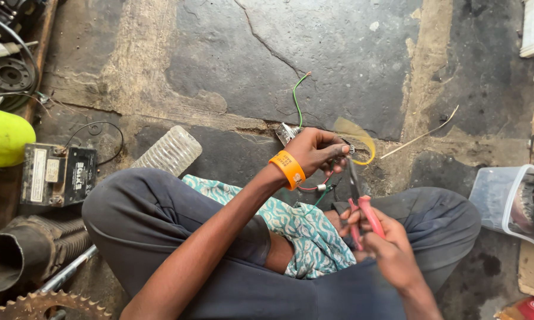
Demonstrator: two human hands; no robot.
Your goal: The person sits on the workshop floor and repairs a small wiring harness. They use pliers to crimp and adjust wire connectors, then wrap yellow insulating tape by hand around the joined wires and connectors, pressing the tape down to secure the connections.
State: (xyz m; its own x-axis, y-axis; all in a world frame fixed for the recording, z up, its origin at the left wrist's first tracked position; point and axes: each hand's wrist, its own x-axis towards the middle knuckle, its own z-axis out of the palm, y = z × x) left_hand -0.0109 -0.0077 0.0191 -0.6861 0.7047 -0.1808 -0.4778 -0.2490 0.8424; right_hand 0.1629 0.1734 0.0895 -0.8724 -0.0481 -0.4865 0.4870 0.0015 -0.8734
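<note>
cracked concrete floor (350,53) with ribbed plastic bottle (167,152), black battery (58,174), clear plastic tub (496,201), toothed sprocket (42,306)

Black boxy battery (58,175) left of seated person's knee, pale rectangular labels (39,174) on top; red printed package (530,309) far right of knee, at lower corner.

My left hand (317,149), orange wristband (287,169) on, pinches a small metal part (350,149) w/ red wire (314,186) and green wire (298,101) trailing off it. Right hand (385,246) wraps the pink-handled pliers (361,204), tips up at the part. I'm sitting cross-legged on cracked concrete floor (338,53). Clear plastic bottle (167,151) by my left knee, battery (58,175) and sprocket (42,305) further left, plastic tub (498,198) to the right.
</note>
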